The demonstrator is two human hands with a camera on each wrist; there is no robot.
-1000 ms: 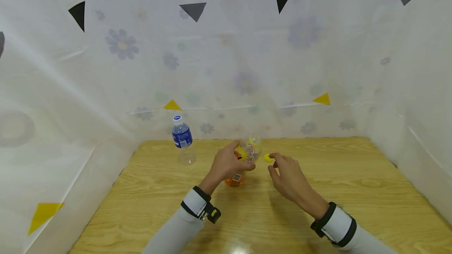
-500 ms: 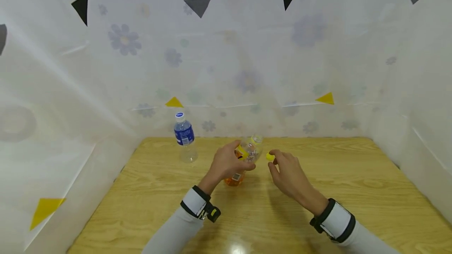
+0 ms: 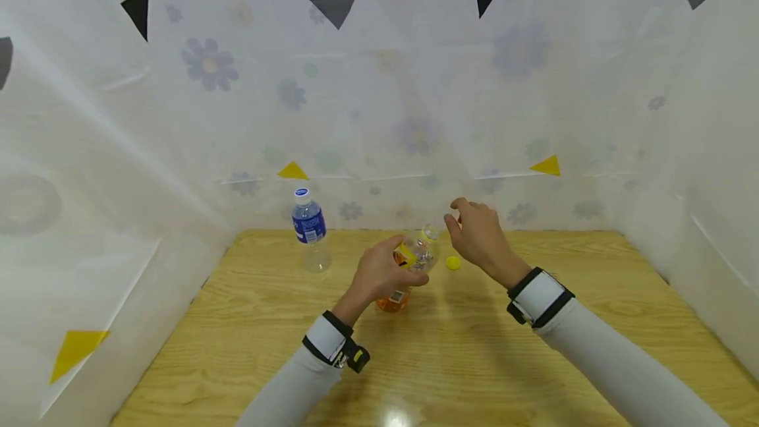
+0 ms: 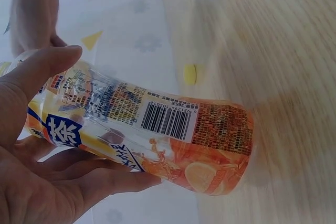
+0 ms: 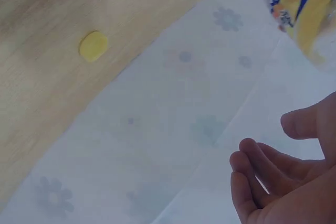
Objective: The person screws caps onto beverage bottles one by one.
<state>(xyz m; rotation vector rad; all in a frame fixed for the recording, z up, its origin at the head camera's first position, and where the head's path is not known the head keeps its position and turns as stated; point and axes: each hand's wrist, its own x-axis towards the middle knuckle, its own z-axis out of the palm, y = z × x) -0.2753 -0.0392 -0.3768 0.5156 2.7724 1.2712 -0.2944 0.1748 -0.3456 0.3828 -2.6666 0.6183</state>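
My left hand (image 3: 385, 272) grips a clear drink bottle (image 4: 173, 135) with an orange and yellow label round its upper part. The bottle leans to the right, and its open mouth has a yellow ring (image 3: 429, 234). Its base is close to the table; in the head view I cannot tell whether it touches. A yellow cap (image 3: 453, 263) lies on the table just right of the bottle. Above and beyond the cap is my right hand (image 3: 479, 232), raised, with loosely bent fingers that hold nothing. The right wrist view shows a gap between its thumb and fingers (image 5: 262, 174).
A clear bottle (image 3: 309, 226) with a blue label and white cap stands upright at the back left of the wooden table (image 3: 267, 348). A white flowered sheet (image 3: 379, 117) hangs behind the table and along both sides.
My right hand has let go of the yellow cap, leaving it on the table, and has risen up and away from it. The left hand and its bottle have stayed nearly still.
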